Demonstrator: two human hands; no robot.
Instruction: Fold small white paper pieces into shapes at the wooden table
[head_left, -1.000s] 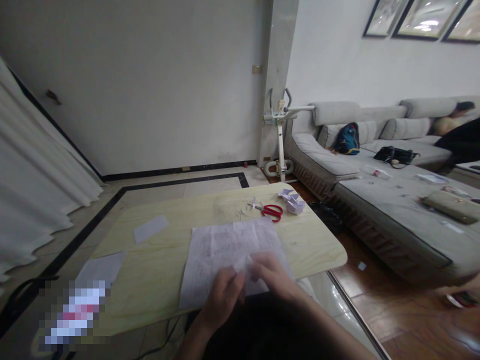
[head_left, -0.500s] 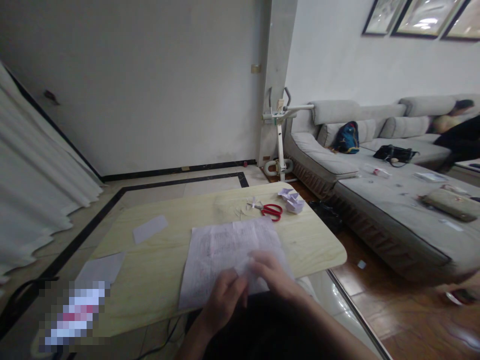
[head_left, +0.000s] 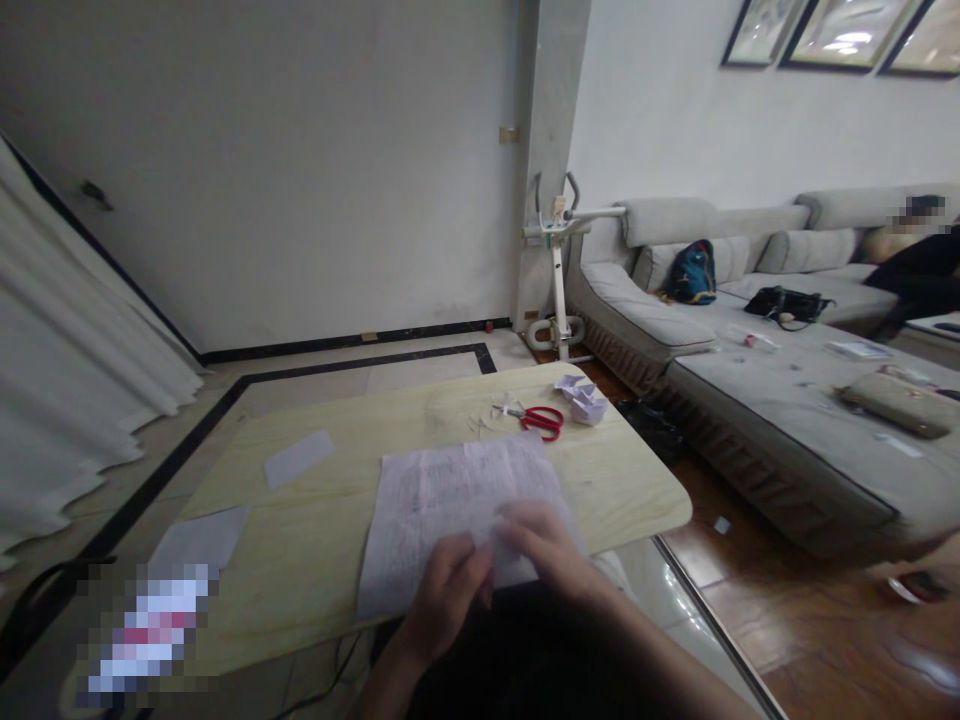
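A large printed sheet of paper (head_left: 442,500) lies on the pale wooden table (head_left: 330,520) near its front edge. My left hand (head_left: 448,590) and my right hand (head_left: 541,545) meet over the sheet's near edge, fingers curled and pinched on a small white piece of paper (head_left: 486,532) between them. Further back on the table lie red-handled scissors (head_left: 541,421), a few paper scraps and some small folded paper shapes (head_left: 586,402).
Two loose paper pieces (head_left: 298,457) (head_left: 201,540) lie on the table's left part. A grey sofa (head_left: 757,400) with bags stands to the right, a person at its far end. An exercise bike (head_left: 559,270) stands by the wall. White curtains (head_left: 67,400) hang left.
My hands stay pinched over the sheet's near edge with only slight finger movement. The view has shifted a little.
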